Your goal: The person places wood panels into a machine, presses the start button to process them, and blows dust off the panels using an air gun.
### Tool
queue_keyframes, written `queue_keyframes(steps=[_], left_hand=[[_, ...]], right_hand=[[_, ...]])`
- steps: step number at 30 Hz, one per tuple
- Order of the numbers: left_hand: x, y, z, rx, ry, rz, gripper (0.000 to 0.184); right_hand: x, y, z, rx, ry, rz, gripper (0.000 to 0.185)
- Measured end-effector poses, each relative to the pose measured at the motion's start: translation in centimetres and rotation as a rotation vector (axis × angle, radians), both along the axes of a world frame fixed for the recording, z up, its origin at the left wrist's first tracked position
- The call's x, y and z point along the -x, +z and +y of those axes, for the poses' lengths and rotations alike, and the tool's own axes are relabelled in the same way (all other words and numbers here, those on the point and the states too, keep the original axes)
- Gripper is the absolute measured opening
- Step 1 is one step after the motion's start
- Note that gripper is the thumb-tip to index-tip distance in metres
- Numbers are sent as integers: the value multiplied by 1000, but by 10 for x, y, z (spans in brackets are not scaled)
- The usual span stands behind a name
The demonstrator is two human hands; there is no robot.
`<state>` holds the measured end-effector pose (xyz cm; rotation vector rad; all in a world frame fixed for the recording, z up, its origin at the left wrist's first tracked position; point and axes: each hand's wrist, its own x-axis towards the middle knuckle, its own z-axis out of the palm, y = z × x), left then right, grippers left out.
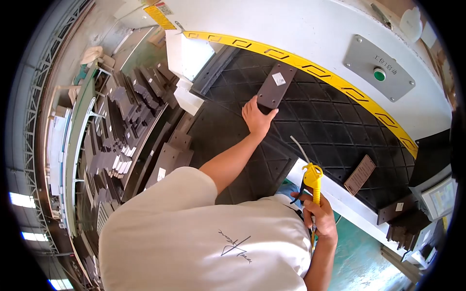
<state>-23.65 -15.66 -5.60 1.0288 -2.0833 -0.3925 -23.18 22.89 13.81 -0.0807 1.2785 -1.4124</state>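
Note:
My left hand (258, 119) reaches out over the black machine bed and grips the near end of a dark brown board (276, 85). The thumb lies on one side of the board and the fingers on the other. That board has holes near its corners and a white label on top, and its far end lies by the yellow striped edge. In my right hand (321, 216) is a yellow air blow gun (312, 177), held upright with its thin nozzle pointing up and left over the bed. A smaller brown plate with printed text (360, 175) rests on the bed to the right.
A white machine housing with a yellow striped edge (310, 69) arches over the bed. It carries a green button (379, 74). At right are a screen (439, 199) and stacked brown pieces (407, 232). Racks of brown boards (131, 104) stand at left.

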Motion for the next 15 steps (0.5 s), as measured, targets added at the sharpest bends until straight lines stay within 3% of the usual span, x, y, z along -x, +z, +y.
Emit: queue_keyframes(steps=[5,9,11,12,15], left_hand=[[53,-5,-50,17,53,4,97],[78,-7,-85,63,13,59,99],[80,20,-91,-26,-85,96,81],[82,15,-95,69,-78,127,74],[84,-3,-100,30,-69,56,86]], right_hand=[[-6,8,-14,-80,65,29,63],[-11,21,-16,-73,-23,-8,52],[-12,24,-14,-101,0,14,53],[-11,28,-14,-121,9,22,54],[-12,38,-16,-109,-24,24,55]])
